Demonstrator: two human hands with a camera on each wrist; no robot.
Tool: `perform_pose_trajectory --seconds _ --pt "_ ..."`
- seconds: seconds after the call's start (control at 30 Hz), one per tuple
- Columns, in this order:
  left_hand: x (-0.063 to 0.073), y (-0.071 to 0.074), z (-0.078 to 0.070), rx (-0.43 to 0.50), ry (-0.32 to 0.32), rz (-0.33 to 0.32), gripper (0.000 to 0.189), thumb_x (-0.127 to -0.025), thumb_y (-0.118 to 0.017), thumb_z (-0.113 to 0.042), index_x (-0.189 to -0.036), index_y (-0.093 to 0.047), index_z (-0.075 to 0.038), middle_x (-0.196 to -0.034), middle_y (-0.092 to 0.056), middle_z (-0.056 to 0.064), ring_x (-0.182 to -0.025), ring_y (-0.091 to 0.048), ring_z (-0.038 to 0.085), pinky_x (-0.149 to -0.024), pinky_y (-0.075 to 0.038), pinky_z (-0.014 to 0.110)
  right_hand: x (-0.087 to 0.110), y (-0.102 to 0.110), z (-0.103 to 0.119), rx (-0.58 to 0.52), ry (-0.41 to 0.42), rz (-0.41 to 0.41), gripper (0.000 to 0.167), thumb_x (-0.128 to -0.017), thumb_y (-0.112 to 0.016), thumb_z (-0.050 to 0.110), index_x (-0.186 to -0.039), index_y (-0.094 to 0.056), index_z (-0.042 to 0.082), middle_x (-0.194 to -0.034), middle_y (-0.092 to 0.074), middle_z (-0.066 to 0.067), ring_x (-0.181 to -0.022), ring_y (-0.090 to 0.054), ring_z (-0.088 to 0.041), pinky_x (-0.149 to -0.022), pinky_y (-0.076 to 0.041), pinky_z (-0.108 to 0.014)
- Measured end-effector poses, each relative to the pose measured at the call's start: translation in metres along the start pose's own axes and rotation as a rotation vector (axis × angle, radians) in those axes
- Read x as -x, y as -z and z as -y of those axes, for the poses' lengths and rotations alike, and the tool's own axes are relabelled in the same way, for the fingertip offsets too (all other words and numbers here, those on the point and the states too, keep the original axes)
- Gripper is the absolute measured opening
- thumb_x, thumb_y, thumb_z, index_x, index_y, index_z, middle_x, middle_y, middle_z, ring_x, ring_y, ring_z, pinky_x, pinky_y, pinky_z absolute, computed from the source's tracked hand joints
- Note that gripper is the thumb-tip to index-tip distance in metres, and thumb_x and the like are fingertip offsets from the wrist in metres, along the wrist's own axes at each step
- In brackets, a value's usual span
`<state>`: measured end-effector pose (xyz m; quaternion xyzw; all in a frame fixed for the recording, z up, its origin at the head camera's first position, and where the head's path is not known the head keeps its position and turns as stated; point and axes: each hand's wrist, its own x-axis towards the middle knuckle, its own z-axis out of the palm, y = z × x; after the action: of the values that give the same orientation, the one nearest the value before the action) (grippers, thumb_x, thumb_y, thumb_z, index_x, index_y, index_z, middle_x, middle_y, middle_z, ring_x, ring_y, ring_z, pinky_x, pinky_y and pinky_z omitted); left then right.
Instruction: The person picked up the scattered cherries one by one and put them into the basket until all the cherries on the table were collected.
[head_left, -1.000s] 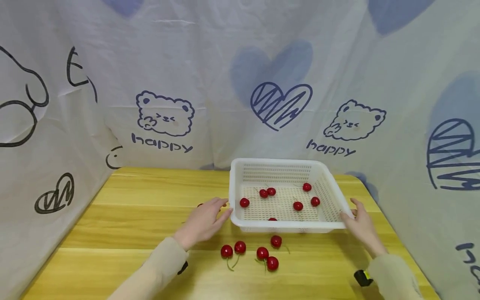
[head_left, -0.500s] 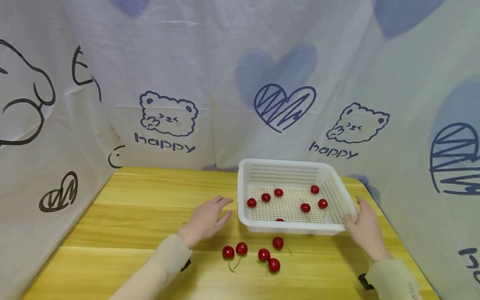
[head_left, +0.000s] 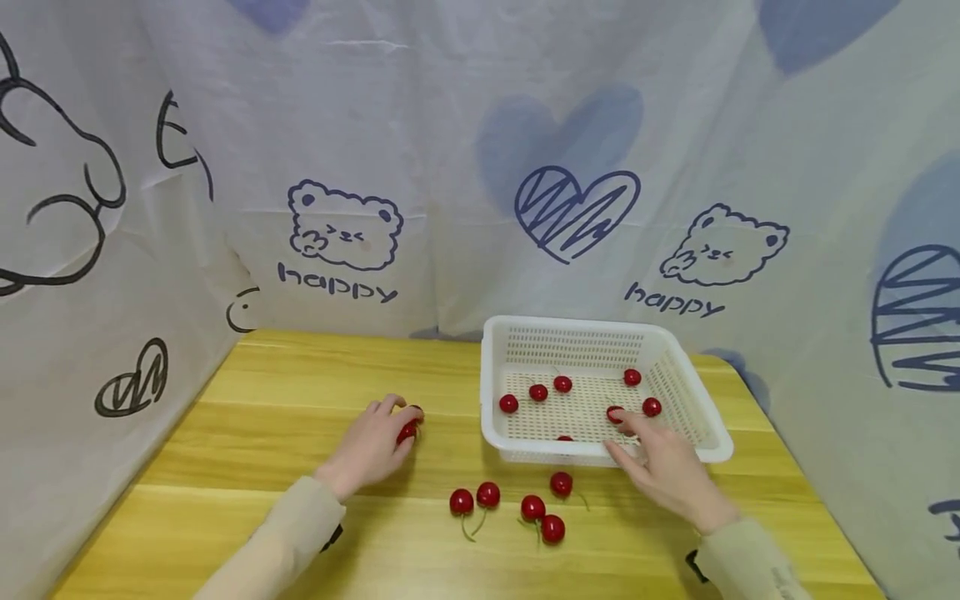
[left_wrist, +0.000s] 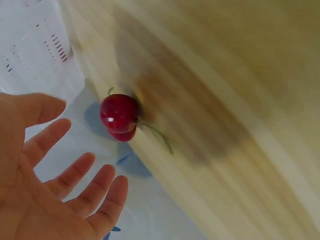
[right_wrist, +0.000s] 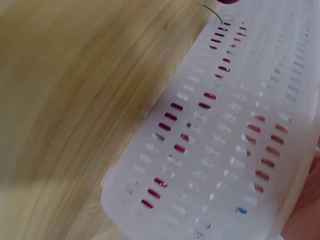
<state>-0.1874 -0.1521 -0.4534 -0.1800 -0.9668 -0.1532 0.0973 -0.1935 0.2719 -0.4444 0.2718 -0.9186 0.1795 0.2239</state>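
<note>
Patterned cloth [head_left: 450, 208] behind, yellow wooden table [head_left: 300, 375] below, both sides busy

Left of the white basket [head_left: 573, 344], a pair of cherries [head_left: 407, 432] lies on the wood beside the left hand [head_left: 371, 446]. From where I'm standing its fingers are spread and a little bent, thumb standing off; the left wrist view leaves a gap before the fruit, so they pinch nothing. Over the basket's near rim reaches the right hand [head_left: 667, 471], thumb and forefinger parted, the forefinger partly hiding an inner cherry [head_left: 611, 411]. Whether it touches that one, I cannot tell; the other fingertips are hidden. At least six more lie on the basket's floor, and five loose cherries [head_left: 533, 507] sit on the table in front of it.

By the look of them, they should be light and firm, with glossy skin that may slip and a round shape likely to roll at a careless nudge. I'd take each across its fattest part, thumb against two fingertips, squeezing gently. Its thin stem [left_wrist: 160, 134] might serve too, though it could snap. As for the basket, probably light, slightly springy plastic: best held by the rim at both short ends.
</note>
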Motion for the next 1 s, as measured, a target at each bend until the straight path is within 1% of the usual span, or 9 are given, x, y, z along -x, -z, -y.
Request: perform_pose_trajectory --seconds 0.03,0.13,0.2,0.3,0.4,0.53,0.8,0.9,1.0 --pt "0.0014 0.0002 0.0007 -0.004 -0.001 0.019 0.032 -0.093 -0.07 -0.016 -0.125 -0.066 -0.012 -0.127 -0.06 0.019 -0.105 -0.06 0.038 -0.088 -0.054 0.05 -0.0004 -0.0017 0.0017 0.014 0.005 0.018 0.037 -0.09 -0.074 0.027 -0.12 -0.067 0.005 -0.098 -0.078 -0.009 -0.077 -0.072 -0.02 -0.076 -0.059 -0.042" --pt "0.0051 0.0008 0.0011 -0.01 0.005 0.077 0.036 -0.092 -0.071 -0.017 -0.127 -0.065 -0.012 -0.127 -0.06 0.02 -0.102 -0.06 0.036 -0.085 -0.055 0.049 -0.001 -0.0053 0.0043 0.069 0.001 0.063 0.033 -0.089 -0.074 0.038 -0.108 -0.073 0.011 -0.093 -0.079 -0.003 -0.071 -0.07 -0.013 -0.067 -0.056 -0.033" --pt "0.0069 0.0005 0.0011 -0.009 0.017 0.106 0.037 -0.092 -0.071 -0.017 -0.128 -0.064 -0.011 -0.127 -0.06 0.021 -0.102 -0.06 0.036 -0.085 -0.055 0.048 -0.0021 -0.0066 0.0047 0.106 -0.011 0.105 0.029 -0.09 -0.072 0.045 -0.096 -0.075 0.016 -0.08 -0.075 0.005 -0.064 -0.063 -0.007 -0.059 -0.048 -0.025" --pt "0.0084 -0.0011 0.002 -0.013 0.037 0.126 0.038 -0.092 -0.072 -0.017 -0.129 -0.064 -0.01 -0.126 -0.061 0.02 -0.103 -0.061 0.036 -0.087 -0.055 0.048 -0.0043 -0.0072 0.0057 0.136 -0.036 0.163 0.033 -0.092 -0.067 0.051 -0.073 -0.066 0.024 -0.059 -0.054 0.015 -0.055 -0.047 -0.001 -0.05 -0.034 -0.02" --pt "0.0074 -0.0036 0.0038 -0.024 0.044 0.136 0.039 -0.092 -0.071 -0.018 -0.13 -0.064 -0.011 -0.125 -0.062 0.019 -0.105 -0.061 0.036 -0.088 -0.055 0.049 -0.0064 -0.0069 0.0072 0.148 -0.058 0.202 0.043 -0.093 -0.063 0.054 -0.062 -0.05 0.028 -0.052 -0.033 0.015 -0.051 -0.034 -0.001 -0.047 -0.024 -0.019" --pt "0.0042 -0.0052 0.0049 -0.032 0.058 0.155 0.039 -0.093 -0.071 -0.02 -0.13 -0.063 -0.01 -0.124 -0.063 0.02 -0.107 -0.062 0.038 -0.09 -0.055 0.05 -0.008 -0.0065 0.008 0.154 -0.072 0.22 0.048 -0.094 -0.062 0.056 -0.06 -0.044 0.027 -0.053 -0.03 0.014 -0.051 -0.032 -0.002 -0.047 -0.023 -0.021" --pt "0.0009 -0.0066 0.0059 -0.011 0.096 0.202 0.038 -0.094 -0.069 -0.02 -0.13 -0.062 -0.008 -0.124 -0.064 0.018 -0.11 -0.061 0.037 -0.093 -0.054 0.052 -0.01 -0.0044 0.0078 0.148 -0.072 0.236 0.047 -0.094 -0.061 0.058 -0.061 -0.045 0.028 -0.053 -0.033 0.014 -0.05 -0.032 -0.002 -0.046 -0.023 -0.021" --pt "0.0 -0.0064 0.0051 -0.009 0.094 0.214 0.034 -0.093 -0.07 -0.019 -0.125 -0.064 -0.007 -0.117 -0.065 0.015 -0.102 -0.062 0.032 -0.09 -0.054 0.049 -0.0103 -0.0042 0.0073 0.141 -0.072 0.239 0.048 -0.094 -0.061 0.058 -0.06 -0.045 0.028 -0.052 -0.034 0.014 -0.05 -0.032 -0.002 -0.046 -0.024 -0.02" --pt "-0.0008 -0.0051 0.0037 -0.005 0.086 0.232 0.028 -0.091 -0.073 -0.016 -0.117 -0.065 -0.007 -0.109 -0.063 0.011 -0.09 -0.06 0.027 -0.083 -0.055 0.045 -0.0101 -0.0041 0.0063 0.133 -0.073 0.241 0.048 -0.094 -0.061 0.058 -0.06 -0.045 0.028 -0.052 -0.034 0.014 -0.049 -0.032 -0.002 -0.046 -0.025 -0.02"
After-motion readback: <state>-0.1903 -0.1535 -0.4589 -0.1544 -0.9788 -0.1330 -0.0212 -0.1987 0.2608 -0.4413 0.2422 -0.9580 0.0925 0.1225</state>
